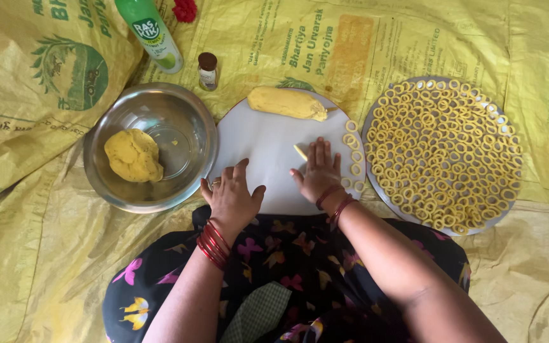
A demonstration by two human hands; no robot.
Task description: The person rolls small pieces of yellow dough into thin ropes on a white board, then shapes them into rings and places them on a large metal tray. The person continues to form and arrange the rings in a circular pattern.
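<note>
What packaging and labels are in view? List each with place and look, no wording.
Green bottle: top left, lying tilted, white-and-green label.
Small vial: upright beside it, brown cap, pale label.
Yellow printed sacks: spread under everything, green print and a round green emblem at left.

A round board [258, 152] lies in the middle — a bowl [189, 136] holding a dough lump [133, 155] to its left, a plate [376, 190] of dough rings [443, 152] right — a dough roll [286, 103] on its far edge.
</note>
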